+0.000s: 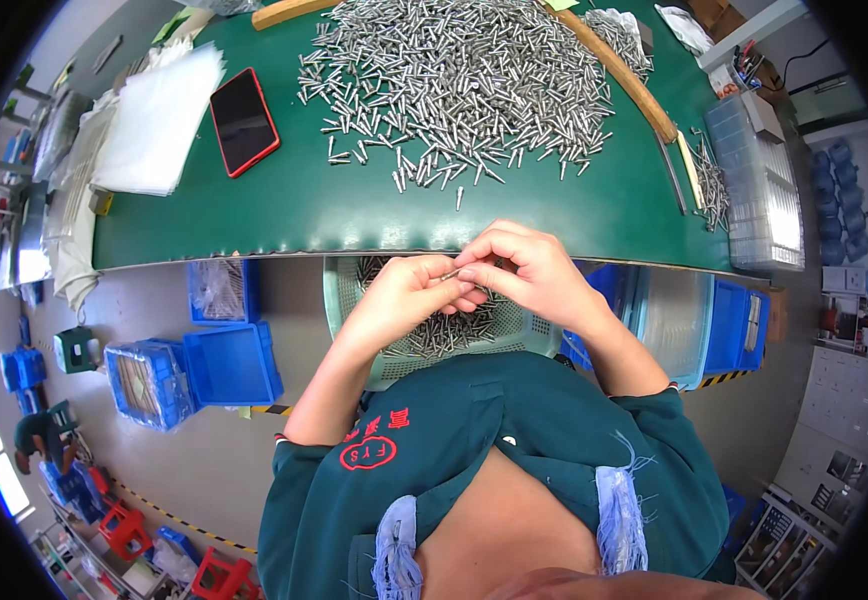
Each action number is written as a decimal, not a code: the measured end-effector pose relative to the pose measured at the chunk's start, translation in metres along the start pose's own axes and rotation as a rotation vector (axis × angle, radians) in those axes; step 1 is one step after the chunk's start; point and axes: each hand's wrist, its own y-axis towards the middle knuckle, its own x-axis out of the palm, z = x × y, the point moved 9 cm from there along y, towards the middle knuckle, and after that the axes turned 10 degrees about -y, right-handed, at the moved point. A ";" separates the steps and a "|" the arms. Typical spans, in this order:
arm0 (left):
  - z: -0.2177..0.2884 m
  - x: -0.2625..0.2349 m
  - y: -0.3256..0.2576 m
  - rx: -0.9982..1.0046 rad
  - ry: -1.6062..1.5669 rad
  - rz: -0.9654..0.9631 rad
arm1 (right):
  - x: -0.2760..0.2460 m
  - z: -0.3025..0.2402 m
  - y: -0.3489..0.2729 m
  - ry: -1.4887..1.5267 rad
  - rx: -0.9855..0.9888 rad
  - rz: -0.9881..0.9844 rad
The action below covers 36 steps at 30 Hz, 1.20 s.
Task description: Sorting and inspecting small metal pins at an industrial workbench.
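My left hand (406, 292) and my right hand (526, 268) meet at the near edge of the green table (284, 220). Thumbs and fingers of both are pinched together around a small metal pin (450, 274), mostly hidden by the fingertips. Below them, a pale green plastic basket (539, 338) holds many similar pins (441, 337) and sits close to my body. On the table beyond my hands spreads a large heap of silvery metal pins (464, 75), pointed at one end. A single loose pin (459, 198) lies nearest to me, in front of the heap.
Wooden strips (626, 75) border the heap. A red-edged phone (245, 122) and white sheets (159, 120) lie at left; clear plastic boxes (759, 190) stand at right. Blue bins (234, 362) sit below the table on the left, others (729, 325) on the right.
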 end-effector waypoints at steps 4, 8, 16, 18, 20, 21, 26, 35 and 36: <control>0.007 0.004 -0.007 0.083 -0.043 -0.057 | 0.015 0.028 -0.007 0.585 0.288 -0.010; 0.023 -0.003 -0.013 0.124 -0.006 0.003 | 0.042 0.043 -0.019 1.400 0.530 -0.068; 0.037 -0.038 -0.020 0.287 0.061 0.171 | 0.041 0.039 -0.024 1.105 0.447 -0.145; 0.040 -0.045 -0.024 0.307 0.059 0.233 | 0.033 0.025 -0.018 0.836 0.367 -0.175; 0.044 -0.048 -0.026 0.325 0.089 0.272 | 0.019 0.010 -0.012 0.520 0.141 -0.089; 0.047 -0.051 -0.027 0.344 0.118 0.308 | 0.009 0.008 -0.008 0.311 0.118 -0.063; 0.061 -0.058 -0.028 0.502 0.338 0.500 | -0.021 -0.006 0.017 -0.464 -0.173 0.295; 0.094 -0.034 -0.008 0.839 1.148 0.687 | -0.016 0.006 0.022 -0.569 -0.165 0.322; 0.093 -0.032 -0.005 0.850 1.173 0.673 | -0.018 0.007 0.021 -0.559 -0.132 0.347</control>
